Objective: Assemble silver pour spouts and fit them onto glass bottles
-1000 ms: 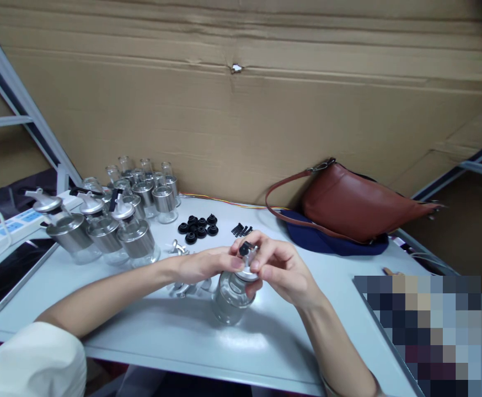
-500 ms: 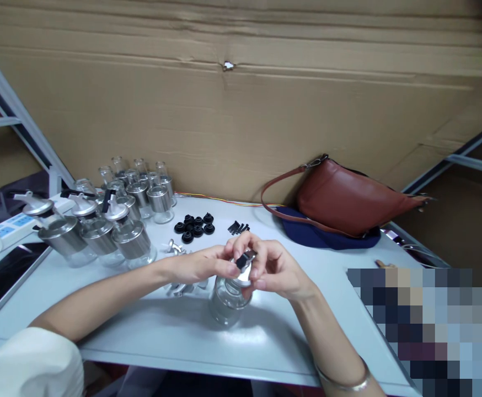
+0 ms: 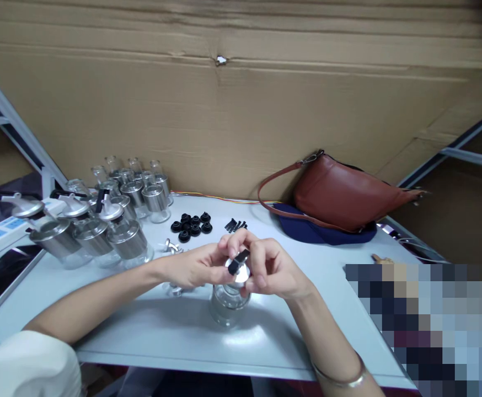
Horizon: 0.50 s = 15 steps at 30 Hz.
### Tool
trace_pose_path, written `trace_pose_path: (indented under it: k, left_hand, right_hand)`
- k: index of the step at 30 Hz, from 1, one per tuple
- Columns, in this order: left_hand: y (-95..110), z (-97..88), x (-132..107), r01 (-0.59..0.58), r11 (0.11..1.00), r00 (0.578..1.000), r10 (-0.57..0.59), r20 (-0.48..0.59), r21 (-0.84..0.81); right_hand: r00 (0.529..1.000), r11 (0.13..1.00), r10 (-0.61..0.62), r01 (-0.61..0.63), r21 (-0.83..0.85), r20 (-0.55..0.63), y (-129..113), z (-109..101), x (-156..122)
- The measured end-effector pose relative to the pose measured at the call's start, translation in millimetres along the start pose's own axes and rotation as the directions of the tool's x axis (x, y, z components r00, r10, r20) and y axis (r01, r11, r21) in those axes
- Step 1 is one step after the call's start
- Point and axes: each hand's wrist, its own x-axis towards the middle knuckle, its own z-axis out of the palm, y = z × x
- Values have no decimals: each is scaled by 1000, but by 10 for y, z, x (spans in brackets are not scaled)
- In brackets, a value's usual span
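A glass bottle (image 3: 229, 311) stands upright on the table in front of me. At its top is a silver metal lid (image 3: 241, 277) with a black lever (image 3: 238, 262); fingers hide the neck, so I cannot tell how the lid sits on it. My left hand (image 3: 197, 266) pinches the lid and lever from the left, thumb below the lever. Fingers of my right hand (image 3: 276, 270) are curled round the lid's right side. Behind my left wrist lie several loose metal lid parts (image 3: 173, 247), partly covered.
Several bottles with steel bands (image 3: 127, 240) stand at the left, three with lidded tops. Black rubber stoppers (image 3: 195, 230) and small black levers (image 3: 236, 225) lie farther back. A brown handbag (image 3: 344, 193) rests on a dark blue cap (image 3: 323, 235). A tablet (image 3: 5, 281) lies far left.
The lid and its black lever have turned slightly, and the right fingers have shifted around the lid. The bottle stays in place; the whole view has shifted a little.
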Motion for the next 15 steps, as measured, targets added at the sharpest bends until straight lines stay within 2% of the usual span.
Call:
trace_pose_path:
  k: [3, 9, 15]
  left_hand:
    - [19, 12, 4, 16, 1000, 999, -15, -34, 24]
    - [79, 39, 39, 38, 999, 999, -37, -26, 16]
    - [12, 13, 47, 38, 999, 998, -39, -49, -29]
  right_hand:
    - [1000, 1000, 3, -3, 8, 6, 18, -8, 0]
    - [999, 999, 40, -40, 4, -30, 0, 5, -6]
    - [998, 999, 43, -43, -13, -40, 18, -33, -25]
